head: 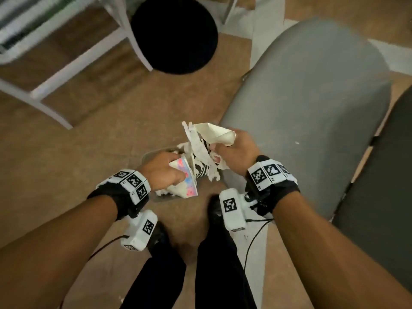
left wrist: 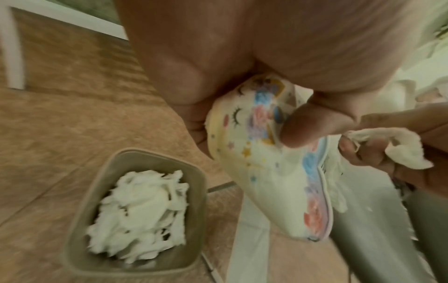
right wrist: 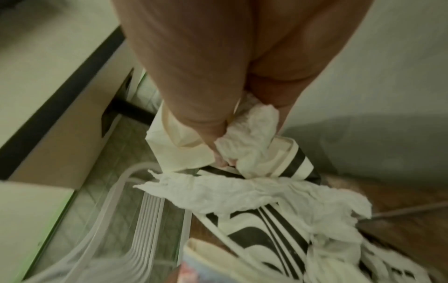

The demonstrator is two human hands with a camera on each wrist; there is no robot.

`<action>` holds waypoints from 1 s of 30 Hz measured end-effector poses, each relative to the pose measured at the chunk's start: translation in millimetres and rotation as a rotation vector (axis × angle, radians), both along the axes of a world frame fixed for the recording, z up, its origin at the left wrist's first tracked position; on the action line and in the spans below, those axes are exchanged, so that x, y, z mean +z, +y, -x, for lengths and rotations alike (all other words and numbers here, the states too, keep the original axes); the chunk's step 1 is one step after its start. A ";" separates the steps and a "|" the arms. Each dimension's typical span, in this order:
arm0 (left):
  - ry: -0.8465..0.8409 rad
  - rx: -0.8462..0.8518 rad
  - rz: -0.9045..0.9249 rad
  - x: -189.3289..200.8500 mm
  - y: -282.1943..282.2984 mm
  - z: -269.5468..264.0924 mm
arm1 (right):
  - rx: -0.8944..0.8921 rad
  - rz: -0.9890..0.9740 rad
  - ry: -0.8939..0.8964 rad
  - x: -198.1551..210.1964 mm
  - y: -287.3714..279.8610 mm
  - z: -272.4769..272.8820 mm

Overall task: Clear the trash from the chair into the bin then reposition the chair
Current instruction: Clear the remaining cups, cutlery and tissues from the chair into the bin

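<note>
Above the bin (left wrist: 135, 206): left hand (head: 163, 172) curled round a unicorn plate (left wrist: 278, 181); right hand (head: 236, 150) pinching tissue (right wrist: 247, 134) and striped paper (right wrist: 266, 229). Chair (head: 312, 103) just right, bare. Could miss, if dropped too far right.

I note chair seat (head: 312, 90): grey matt cloth. Bin (left wrist: 194, 191): smooth beige plastic, crumpled white tissue (left wrist: 140, 206) inside. Paper cup (left wrist: 266, 191): smooth printed paper. Floor (head: 111, 141): mottled brown, low sheen.
</note>
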State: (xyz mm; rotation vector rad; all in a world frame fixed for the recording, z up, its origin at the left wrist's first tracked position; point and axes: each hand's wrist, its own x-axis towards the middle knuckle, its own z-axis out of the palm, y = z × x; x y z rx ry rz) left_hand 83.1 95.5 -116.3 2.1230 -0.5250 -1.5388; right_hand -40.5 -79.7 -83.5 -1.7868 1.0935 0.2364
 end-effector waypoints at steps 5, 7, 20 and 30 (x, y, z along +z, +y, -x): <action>-0.074 0.087 -0.059 -67.4 71.6 -11.8 | 0.190 0.089 0.099 -59.6 73.2 -47.8; -0.098 0.113 -0.045 -103.5 89.5 -5.8 | 0.242 0.149 0.171 -95.5 95.7 -59.5; -0.576 0.153 0.186 -207.2 139.5 8.1 | 0.410 0.363 0.263 -247.7 128.6 -63.9; -0.300 0.283 0.061 -235.3 151.2 14.8 | 0.769 0.176 0.474 -309.1 156.2 -55.0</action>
